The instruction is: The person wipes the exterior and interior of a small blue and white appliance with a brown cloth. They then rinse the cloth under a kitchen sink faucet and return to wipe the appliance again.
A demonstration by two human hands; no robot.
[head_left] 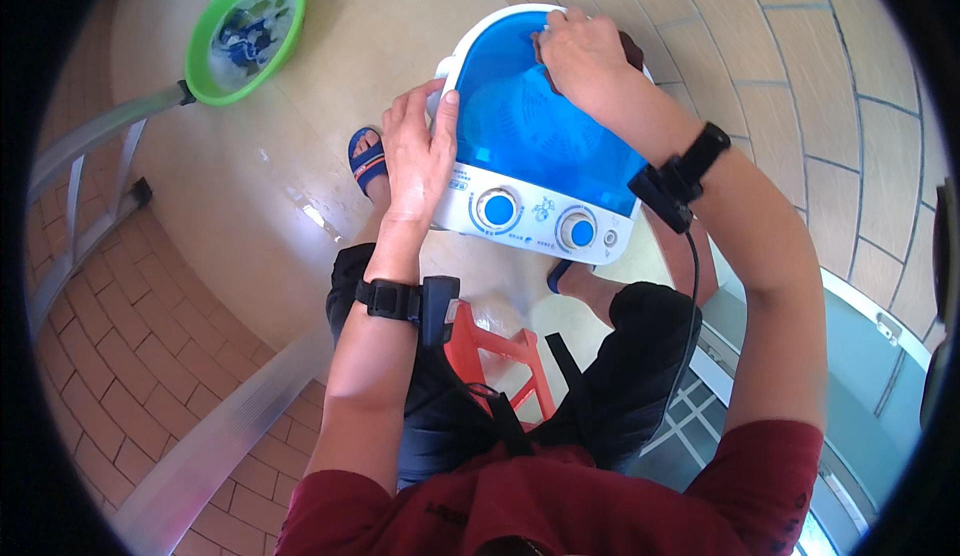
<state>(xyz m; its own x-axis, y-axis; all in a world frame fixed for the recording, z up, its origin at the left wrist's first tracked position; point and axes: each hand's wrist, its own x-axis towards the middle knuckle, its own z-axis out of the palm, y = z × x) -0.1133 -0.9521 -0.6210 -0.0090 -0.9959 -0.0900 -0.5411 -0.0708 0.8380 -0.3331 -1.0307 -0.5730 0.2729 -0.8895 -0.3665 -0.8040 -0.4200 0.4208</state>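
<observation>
A small white portable washing machine [541,237] with a translucent blue lid [510,117] stands on the floor between the feet. Two blue-centred dials [499,211] sit on its front panel. My left hand [422,140] grips the machine's left edge, thumb on the rim and fingers over the side. At the far right of the lid, my right hand [586,57] is closed on a dark brown cloth [631,51]. Part of the cloth is hidden under the hand, and I cannot tell whether it lies on the lid or goes past its edge.
A green basin [196,50] of sudsy water and blue cloth stands at the far left. A metal ladder-like frame [75,211] lies along the left. Below me is a red plastic stool [517,346]. A tiled wall [787,68] rises at the right; the floor [300,143] has wet patches.
</observation>
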